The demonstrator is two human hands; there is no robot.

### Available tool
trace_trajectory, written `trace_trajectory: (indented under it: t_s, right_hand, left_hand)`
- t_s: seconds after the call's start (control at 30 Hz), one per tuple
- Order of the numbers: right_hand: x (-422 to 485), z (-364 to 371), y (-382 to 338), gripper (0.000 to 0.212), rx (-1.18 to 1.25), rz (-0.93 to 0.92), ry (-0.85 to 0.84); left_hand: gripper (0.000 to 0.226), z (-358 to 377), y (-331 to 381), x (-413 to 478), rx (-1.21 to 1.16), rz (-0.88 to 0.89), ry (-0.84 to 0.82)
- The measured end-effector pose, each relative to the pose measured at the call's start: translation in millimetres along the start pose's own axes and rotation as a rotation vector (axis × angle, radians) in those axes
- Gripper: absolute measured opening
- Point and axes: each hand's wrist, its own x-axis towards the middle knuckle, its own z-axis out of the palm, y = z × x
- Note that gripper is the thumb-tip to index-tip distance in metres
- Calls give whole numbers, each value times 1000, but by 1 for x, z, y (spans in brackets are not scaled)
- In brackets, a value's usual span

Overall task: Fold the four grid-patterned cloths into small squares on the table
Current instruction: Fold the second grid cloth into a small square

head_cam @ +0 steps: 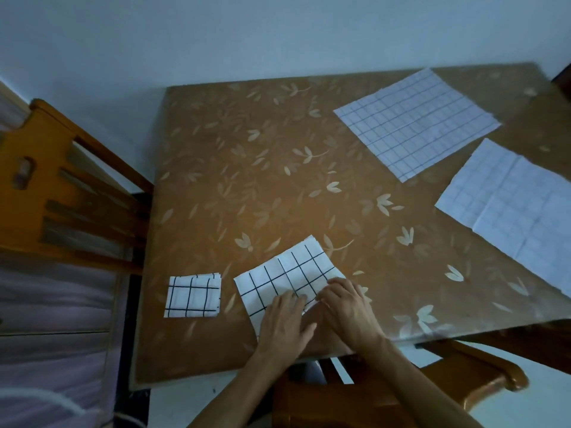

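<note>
Nearest are the two bare forearms reaching in over the near edge of the counter (278,149). The left hand (284,319) lies flat with its fingers fairly straight, pressing on the near part of a half-folded cloth (287,279). The right hand (343,304) sits just beside it, knuckles raised and fingers curled down onto the cloth's near right edge; whether they pinch the fabric or only press it I cannot tell.

That cloth is white with a bold black grid, a layered oblong lying askew near the front of the counter. Just to its left, not touching, rests a folded square (193,296) of the same bold grid, its stacked layers showing at the right edge.

The counter has a glossy brown covering printed with pale leaves. Its wide middle lies bare between the near pieces and two unfolded cloths. A far cloth (417,125), white with a fine thin grid, lies flat and turned diamond-wise. A right-hand cloth (509,205), faintly gridded and creased, runs to the frame's right side.

A wooden chair (46,180) stands at the left edge, and another chair (463,384) at the near right corner.
</note>
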Motion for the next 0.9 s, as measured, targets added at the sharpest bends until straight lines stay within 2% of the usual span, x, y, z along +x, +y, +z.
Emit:
trace_trajectory:
  t_s: [0.13,0.2,0.27,0.33,0.37,0.43,0.5,0.53,0.6,0.7,0.8,0.9]
  right_hand:
    - [17,-31,-24,12,22,-124,161]
    - [24,-49,-32,17,53,-130,250]
    - [29,-65,-32,38,108,-21,310]
    - [32,-77,-27,64,203,153,350]
    - [33,-82,-22,76,295,263,335]
    - [36,-91,-12,96,545,475,203]
    - [37,-96,-5,104,789,542,27]
    - [37,-98,-3,98,898,520,-45]
    - [36,-97,-4,71,1069,460,-133]
    - [35,-93,-13,47,1287,483,-227]
    - [36,-87,-18,37,1375,511,-232]
    - [39,-86,-19,29,1394,542,-174]
  left_hand:
    - [38,-16,-11,5,-128,2,112]
    - [32,-28,-14,9,-258,-19,170]
    - [30,-52,-13,11,-370,-51,250]
    - [31,-71,-16,14,-391,-68,257]
    - [35,-81,-19,14,-416,-76,248]
    - [41,-98,-23,15,-553,-84,187]
    - [39,-115,-22,17,-671,-148,112]
    - [38,-122,-19,16,-769,-184,49]
    - [55,-134,-14,14,-1019,-255,-36]
    - [48,-144,-8,13,-1288,-274,-130]
    - [58,-147,-11,8,-1357,-306,-115]
    - [49,-147,-26,6,-1375,-312,-126]
